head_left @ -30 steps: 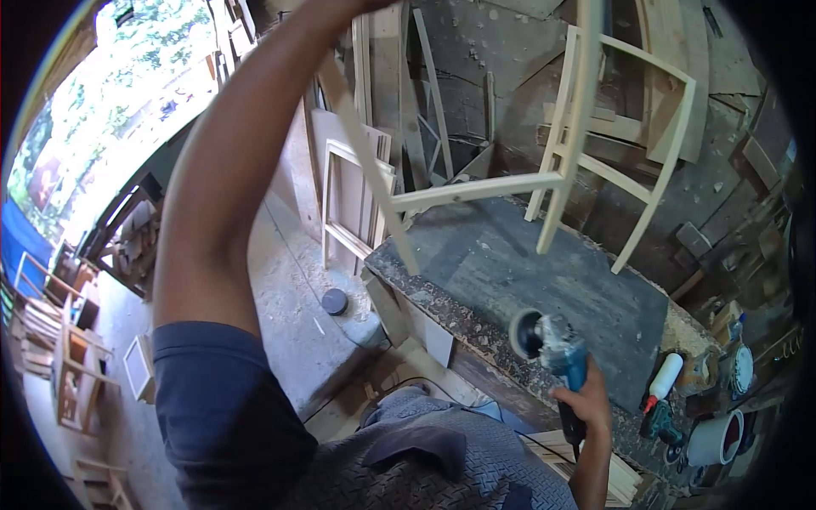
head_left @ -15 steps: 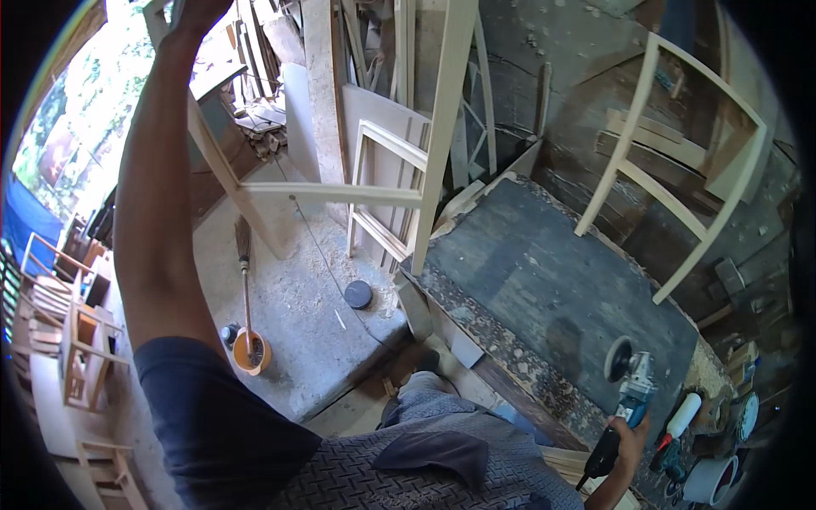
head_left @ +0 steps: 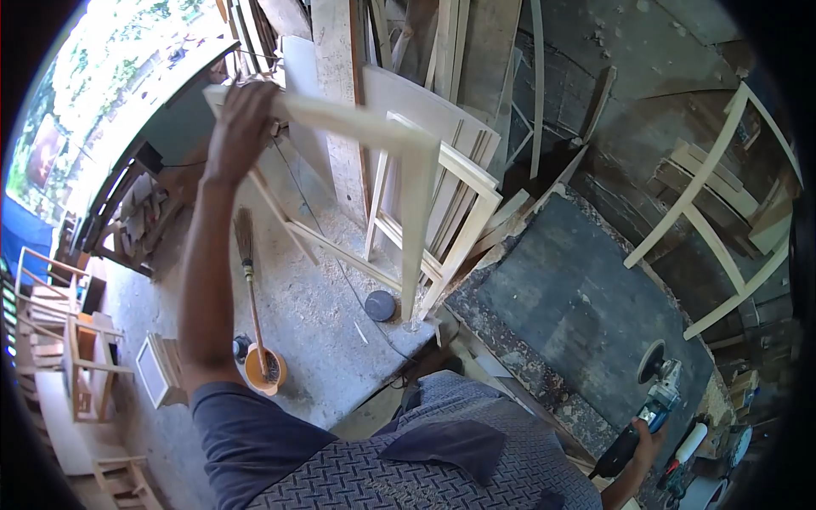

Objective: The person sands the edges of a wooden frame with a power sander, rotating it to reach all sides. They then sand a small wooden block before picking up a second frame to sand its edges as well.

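My left hand (head_left: 242, 123) grips the top left corner of a pale wooden frame (head_left: 416, 221), which stands upright on the concrete slab, its top rail running right from my fingers. At the lower right, my right hand (head_left: 643, 450) is wrapped round the body of a teal and black angle grinder (head_left: 656, 406). The grinder's round disc (head_left: 651, 362) faces the dark worktable (head_left: 561, 297). Behind the pale frame, a smaller wooden frame (head_left: 463, 263) leans against boards.
A curved wooden frame (head_left: 667, 229) rests at the worktable's far right edge. On the concrete slab (head_left: 314, 374) are an orange bowl (head_left: 276, 382), a brush with a long handle (head_left: 246, 246) and a dark round object (head_left: 380, 305). Tools lie at the lower right.
My left hand has come down into view with the wooden frame, which has moved lower, off the worktable edge onto the slab. The view has shifted left; the grinder is still in my right hand.
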Tool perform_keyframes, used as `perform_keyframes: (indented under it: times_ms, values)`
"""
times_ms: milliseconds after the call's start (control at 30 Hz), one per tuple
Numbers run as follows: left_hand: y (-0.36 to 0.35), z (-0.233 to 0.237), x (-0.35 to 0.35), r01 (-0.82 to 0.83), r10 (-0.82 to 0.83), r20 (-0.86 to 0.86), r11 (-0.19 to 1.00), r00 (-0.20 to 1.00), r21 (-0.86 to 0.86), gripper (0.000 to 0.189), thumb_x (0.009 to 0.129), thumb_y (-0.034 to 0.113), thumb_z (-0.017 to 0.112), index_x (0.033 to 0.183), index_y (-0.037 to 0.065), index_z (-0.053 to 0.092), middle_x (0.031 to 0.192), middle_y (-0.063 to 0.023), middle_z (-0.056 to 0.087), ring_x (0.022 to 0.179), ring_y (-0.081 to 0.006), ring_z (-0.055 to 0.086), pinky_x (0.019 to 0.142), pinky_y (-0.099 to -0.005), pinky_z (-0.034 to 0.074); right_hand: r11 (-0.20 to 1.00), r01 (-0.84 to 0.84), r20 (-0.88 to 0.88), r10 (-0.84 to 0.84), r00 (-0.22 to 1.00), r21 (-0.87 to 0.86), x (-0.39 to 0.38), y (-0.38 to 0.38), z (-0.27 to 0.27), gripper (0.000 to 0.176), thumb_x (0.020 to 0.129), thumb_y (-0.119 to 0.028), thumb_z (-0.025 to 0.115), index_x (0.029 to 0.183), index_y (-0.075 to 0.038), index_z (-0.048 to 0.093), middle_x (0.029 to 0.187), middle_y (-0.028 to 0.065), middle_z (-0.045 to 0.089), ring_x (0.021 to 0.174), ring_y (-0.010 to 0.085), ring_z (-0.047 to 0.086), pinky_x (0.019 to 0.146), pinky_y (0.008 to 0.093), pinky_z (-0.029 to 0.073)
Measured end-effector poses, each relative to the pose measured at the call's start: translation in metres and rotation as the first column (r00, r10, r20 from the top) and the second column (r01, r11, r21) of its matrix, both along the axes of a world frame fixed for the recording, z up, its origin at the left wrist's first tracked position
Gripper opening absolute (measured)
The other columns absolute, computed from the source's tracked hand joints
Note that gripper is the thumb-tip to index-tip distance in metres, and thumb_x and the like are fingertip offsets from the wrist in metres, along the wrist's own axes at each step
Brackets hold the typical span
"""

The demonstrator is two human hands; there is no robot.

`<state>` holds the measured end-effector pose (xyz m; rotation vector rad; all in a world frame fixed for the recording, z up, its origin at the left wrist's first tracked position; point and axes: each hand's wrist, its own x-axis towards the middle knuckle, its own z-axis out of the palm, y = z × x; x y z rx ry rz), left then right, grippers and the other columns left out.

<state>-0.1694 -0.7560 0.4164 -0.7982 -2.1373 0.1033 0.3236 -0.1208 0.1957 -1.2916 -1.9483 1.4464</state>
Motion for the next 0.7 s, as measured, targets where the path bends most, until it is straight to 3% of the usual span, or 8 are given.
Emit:
perform_keyframes:
  times_ms: [133,200,300,433,600,667,700]
  values:
    - [-0.002,-0.098,-0.047,0.066,-0.058,0.135,0.996,0.989,-0.058,0.039,0.086,0.007,0.065,0.124,0.006,0.058,0.123,-0.0139,0.061,0.126,-0.0323,0.053,0.119,-0.054,0.028,0.999,-0.002,-0.019,0.003,1.0,0.044,-0.02,-0.019,0.004,0.067,0.069,-0.016,0.076,0.13,0.002,0.053,0.101,0.0068,0.057,0.09,0.018,0.056,0.081,0.0316,0.047]
    - [0.005,-0.143,-0.067,0.14,-0.131,0.158,0.989,0.979,-0.047,0.038,0.083,0.003,0.065,0.121,0.003,0.058,0.124,-0.0146,0.06,0.127,-0.0335,0.053,0.119,-0.0566,0.027,0.995,0.013,0.011,-0.014,1.0,0.102,-0.024,-0.024,0.005,0.068,0.069,-0.016,0.076,0.13,0.001,0.053,0.102,0.0067,0.058,0.091,0.0185,0.057,0.082,0.0315,0.047]
    - [0.022,-0.196,-0.091,0.065,-0.04,0.236,0.993,0.971,-0.095,0.033,0.09,0.01,0.06,0.122,0.009,0.058,0.125,-0.0106,0.058,0.13,-0.029,0.05,0.121,-0.0565,0.022,0.992,0.086,0.054,-0.091,0.994,0.09,-0.029,-0.029,0.003,0.07,0.068,-0.017,0.076,0.132,0.0,0.052,0.103,0.0063,0.059,0.091,0.0196,0.057,0.082,0.0308,0.046]
    - [0.056,-0.235,-0.113,0.117,-0.114,0.311,0.993,0.944,0.009,0.032,0.089,0.009,0.056,0.121,0.009,0.058,0.124,-0.0095,0.058,0.131,-0.0282,0.049,0.121,-0.0604,0.02,0.985,0.111,0.029,-0.116,0.993,0.129,-0.03,-0.041,0.006,0.076,0.064,-0.019,0.077,0.133,0.0,0.052,0.106,0.0079,0.059,0.092,0.0212,0.057,0.083,0.0312,0.046]
    - [0.106,-0.259,-0.139,0.104,-0.078,0.348,0.993,0.934,-0.057,0.039,0.088,0.006,0.054,0.126,0.01,0.059,0.136,-0.0095,0.055,0.14,-0.0309,0.041,0.123,-0.0584,0.015,0.982,0.123,0.081,-0.135,0.988,0.142,-0.019,-0.052,0.007,0.082,0.058,-0.021,0.077,0.133,0.001,0.052,0.107,0.0097,0.058,0.091,0.0217,0.056,0.081,0.0325,0.047]
    - [0.126,-0.271,-0.149,0.111,-0.1,0.376,0.994,0.921,-0.007,0.045,0.088,0.004,0.053,0.132,0.012,0.058,0.143,-0.0094,0.052,0.143,-0.0322,0.036,0.123,-0.0577,0.014,0.978,0.157,0.066,-0.167,0.984,0.136,-0.013,-0.058,0.004,0.081,0.058,-0.021,0.077,0.132,0.001,0.052,0.105,0.0089,0.058,0.09,0.0217,0.056,0.08,0.0326,0.047]
    - [0.138,-0.273,-0.15,0.081,-0.054,0.484,0.996,0.873,-0.036,0.059,0.084,-0.002,0.052,0.14,0.015,0.054,0.155,-0.0098,0.039,0.148,-0.0339,0.027,0.123,-0.0609,0.011,0.976,0.177,0.054,-0.185,0.981,0.128,-0.01,-0.06,0.003,0.08,0.058,-0.021,0.077,0.131,0.001,0.053,0.103,0.0081,0.058,0.089,0.0218,0.056,0.079,0.0327,0.047]
